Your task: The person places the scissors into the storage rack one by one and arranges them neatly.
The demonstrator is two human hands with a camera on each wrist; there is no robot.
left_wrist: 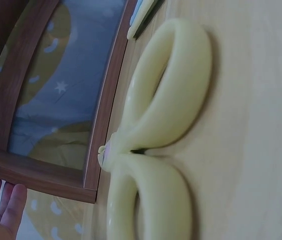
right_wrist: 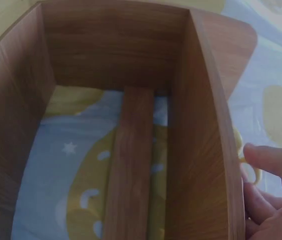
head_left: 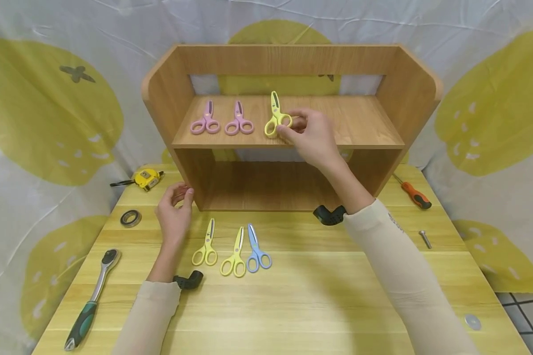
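Yellow scissors [head_left: 275,118] in right hand [head_left: 313,135]

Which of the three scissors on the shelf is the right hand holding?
The yellow scissors, rightmost on the shelf. The right hand pinches its handle loop; the two pink scissors lie untouched to its left.

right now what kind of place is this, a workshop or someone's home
Probably a staged tabletop set-up rather than a real workshop: a wooden table against hung lemon-print cloth, with a small wooden shelf bearing children's scissors and hand tools like a ratchet wrench.
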